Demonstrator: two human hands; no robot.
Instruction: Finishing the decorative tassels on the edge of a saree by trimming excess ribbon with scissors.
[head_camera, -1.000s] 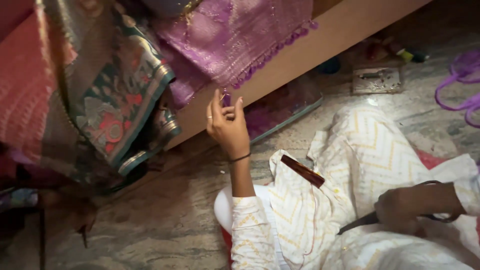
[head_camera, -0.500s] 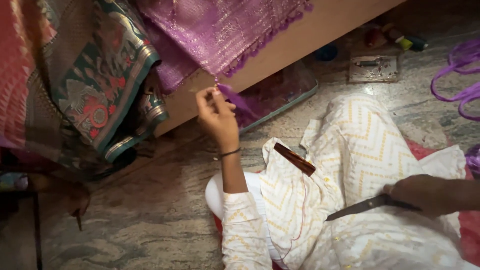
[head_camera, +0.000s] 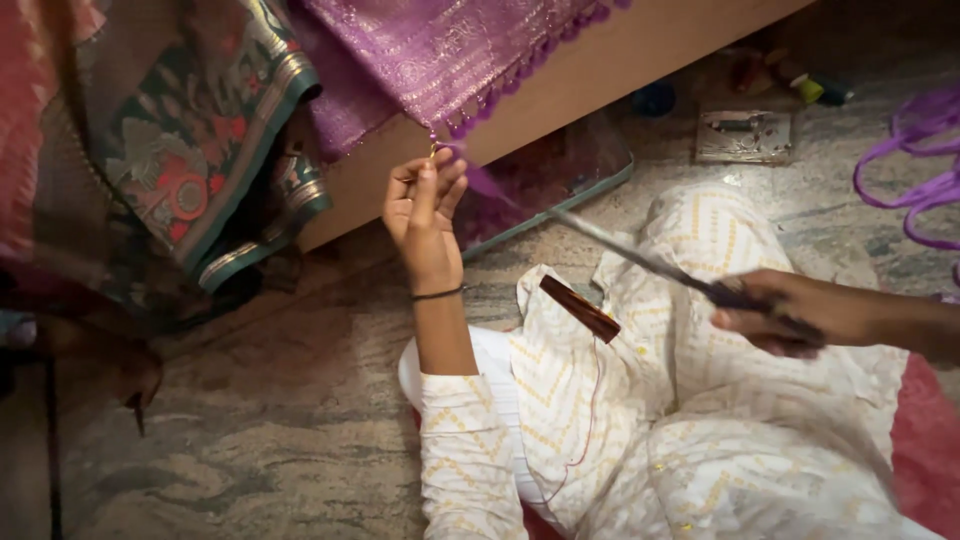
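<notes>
Seated on a stone floor, a person pinches a purple tassel (head_camera: 462, 165) at the fringe of a purple cloth (head_camera: 440, 50) between the fingertips of the left hand (head_camera: 425, 215), while the right hand (head_camera: 790, 315) is closed around the handles of scissors (head_camera: 640, 262) angled toward it. The threads look light, soft and limp, best held close to the knot.
</notes>
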